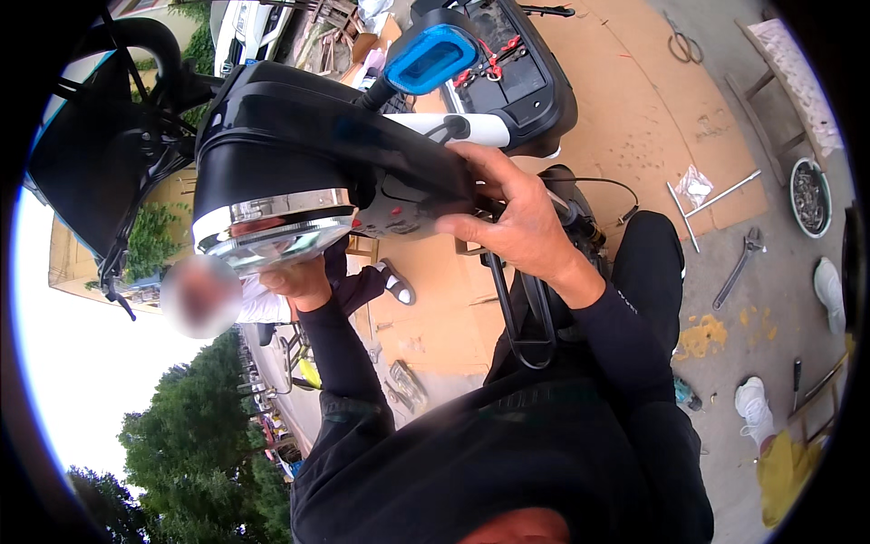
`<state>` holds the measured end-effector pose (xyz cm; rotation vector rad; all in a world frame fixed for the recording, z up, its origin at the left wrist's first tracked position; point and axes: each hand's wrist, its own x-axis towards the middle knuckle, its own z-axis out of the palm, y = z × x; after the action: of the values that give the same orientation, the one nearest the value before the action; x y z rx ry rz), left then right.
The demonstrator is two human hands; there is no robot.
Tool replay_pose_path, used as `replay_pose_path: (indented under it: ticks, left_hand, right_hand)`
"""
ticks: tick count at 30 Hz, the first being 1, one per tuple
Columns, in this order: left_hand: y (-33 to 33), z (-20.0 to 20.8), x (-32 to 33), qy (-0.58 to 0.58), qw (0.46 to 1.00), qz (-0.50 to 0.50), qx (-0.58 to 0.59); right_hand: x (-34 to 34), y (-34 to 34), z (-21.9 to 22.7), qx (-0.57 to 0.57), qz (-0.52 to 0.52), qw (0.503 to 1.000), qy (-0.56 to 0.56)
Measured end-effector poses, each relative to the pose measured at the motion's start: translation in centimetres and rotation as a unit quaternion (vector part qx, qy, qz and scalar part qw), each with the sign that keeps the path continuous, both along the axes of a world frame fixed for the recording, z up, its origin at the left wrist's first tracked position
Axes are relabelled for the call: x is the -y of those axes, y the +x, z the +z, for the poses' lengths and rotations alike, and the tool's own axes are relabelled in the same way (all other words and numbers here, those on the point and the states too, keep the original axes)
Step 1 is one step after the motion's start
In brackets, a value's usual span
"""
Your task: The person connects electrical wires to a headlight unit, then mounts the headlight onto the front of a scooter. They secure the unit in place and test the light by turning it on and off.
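A large glossy black headlight housing [299, 136] fills the upper left of the view, with a chrome-rimmed lens [299, 240] at its lower end. My right hand [526, 213] grips the narrow right end of the housing, thumb below and fingers above. Under the lens, my left hand [304, 283] holds the lamp's edge; some of its fingers are hidden behind it. Beside the housing rises a blue-framed mirror [430, 56]. A thin black cable [625, 195] curves out to the right of my right hand. Below that hand hangs a black metal loop frame [530, 349].
Cardboard [634, 118] covers the ground. To the right lie an adjustable wrench [741, 263], a T-shaped tool [716, 195], scissors [684, 43] and a bowl of small metal parts [809, 198]. Another person [267, 304] stands at left. White shoes [754, 408] show at right.
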<state>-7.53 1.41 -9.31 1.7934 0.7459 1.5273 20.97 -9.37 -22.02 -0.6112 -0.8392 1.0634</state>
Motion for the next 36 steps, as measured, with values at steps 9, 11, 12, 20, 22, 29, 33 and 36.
replay_pose_path:
  ticks: [9, 11, 12, 20, 22, 29, 33, 36]
  left_hand:
    - [-2.9, 0.7, -0.2, 0.009, 1.0, 0.007, -0.018]
    - [-4.6, 1.3, -0.5, 0.08, 0.972, 0.11, -0.194]
    - [-4.2, 1.2, -0.5, 0.08, 0.962, 0.16, -0.206]
    - [-4.4, -1.5, -1.5, 0.039, 0.997, 0.052, -0.037]
    - [-2.4, -2.1, -0.8, 0.014, 0.998, -0.028, 0.055]
    - [-1.5, -2.4, 0.4, -0.03, 0.993, -0.096, 0.062]
    - [2.5, -1.8, -1.1, 0.069, 0.992, 0.058, -0.085]
    - [10.6, 1.2, 0.9, 0.121, 0.99, 0.044, -0.056]
  right_hand:
    - [0.3, -2.6, -0.7, -0.126, -0.052, 0.991, 0.013]
    - [0.3, -1.5, -0.7, -0.065, -0.024, 0.998, 0.01]
    - [0.2, -1.2, -0.6, -0.055, -0.026, 0.998, 0.009]
    - [-0.1, -1.2, -0.4, -0.017, -0.099, 0.994, 0.045]
    - [-0.1, -1.1, -0.6, -0.007, -0.096, 0.994, 0.042]
    - [0.5, -2.2, -0.2, 0.05, -0.118, 0.992, 0.012]
    - [-0.1, -3.5, 1.0, 0.129, -0.199, 0.971, 0.013]
    - [-0.8, -2.5, 1.8, 0.183, -0.239, 0.953, -0.025]
